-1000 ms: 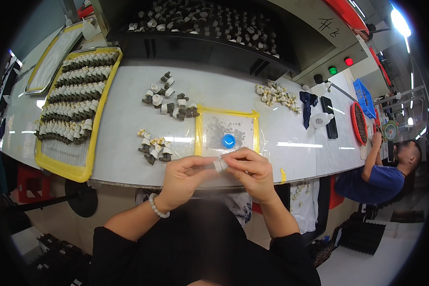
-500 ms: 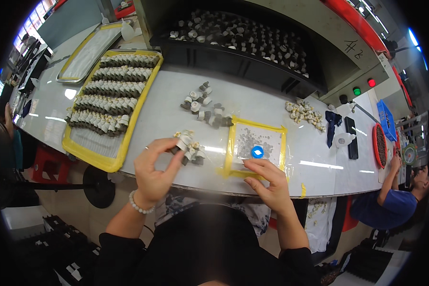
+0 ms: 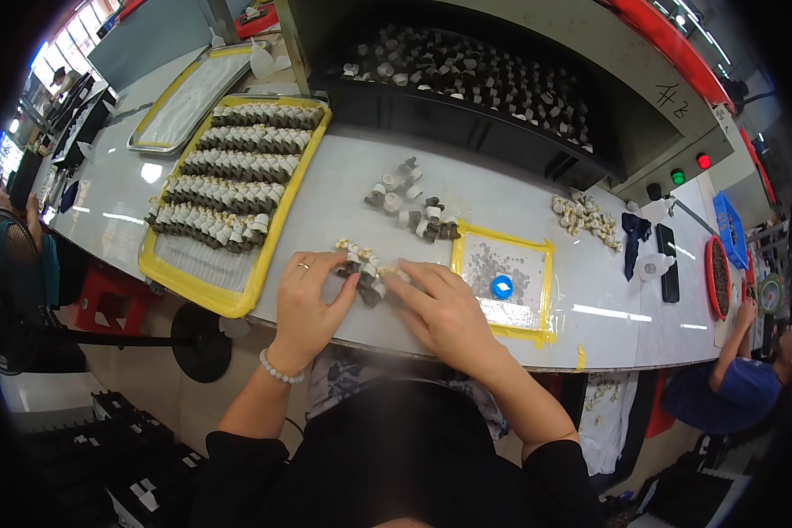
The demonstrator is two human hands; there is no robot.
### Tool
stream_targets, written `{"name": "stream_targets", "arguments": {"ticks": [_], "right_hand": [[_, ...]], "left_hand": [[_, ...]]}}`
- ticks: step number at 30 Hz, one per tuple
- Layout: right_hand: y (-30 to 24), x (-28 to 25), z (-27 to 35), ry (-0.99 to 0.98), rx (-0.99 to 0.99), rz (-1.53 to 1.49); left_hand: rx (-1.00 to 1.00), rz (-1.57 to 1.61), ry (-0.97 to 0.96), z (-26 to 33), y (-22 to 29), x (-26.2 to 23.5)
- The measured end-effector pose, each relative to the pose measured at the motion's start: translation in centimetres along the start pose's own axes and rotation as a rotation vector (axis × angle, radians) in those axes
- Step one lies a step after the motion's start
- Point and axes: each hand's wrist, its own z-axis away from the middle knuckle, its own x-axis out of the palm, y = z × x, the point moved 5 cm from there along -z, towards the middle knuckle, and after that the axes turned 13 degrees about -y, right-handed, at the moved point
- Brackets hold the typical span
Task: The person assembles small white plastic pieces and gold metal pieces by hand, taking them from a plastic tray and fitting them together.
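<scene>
The left hand (image 3: pixel 312 304) curls its thumb and forefinger around the 9 o'clock side of a small cluster of pieces (image 3: pixel 370 272); whether the tips truly pinch one, I can't make out from here. The right hand (image 3: pixel 449 317) reaches in from about 4 o'clock with its fingers loosely stretched, the tips partly lost among the pieces, so I can't tell whether it grips anything either. The pieces, white and grey with yellowish tops, lie on the near part of the tabletop (image 3: pixel 343 180), between the two hands.

To my eye each looks light and fairly stiff, likely easy to topple, and the yellowish bits are probably the fragile part. I'd take one lightly between thumb and forefinger, across its plain white middle.

Compared with half a second ago, the right hand is at the cluster instead of by the yellow-taped square (image 3: pixel 547 290), which sits at 3 o'clock with a blue disc (image 3: pixel 502 287) on it. The left hand stays at the cluster, though it no longer so plainly pinches a piece.

Farther out, another group of pieces (image 3: pixel 392 201) lies at 1 o'clock, a tray (image 3: pixel 209 267) with its rows at 10, and a pale heap (image 3: pixel 585 220) between 2 and 3.
</scene>
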Motion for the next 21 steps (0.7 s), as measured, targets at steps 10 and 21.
{"name": "stream_targets", "arguments": {"ticks": [10, 21], "right_hand": [[-0.2, 0.2, -0.2, 0.070, -0.018, 0.095], [-0.8, 0.2, -0.4, 0.094, 0.034, 0.148]], "left_hand": [[-0.031, 0.103, -0.118, -0.2, -0.8, -0.2], [-0.085, 0.169, -0.171, -1.1, -0.6, 0.7]]}}
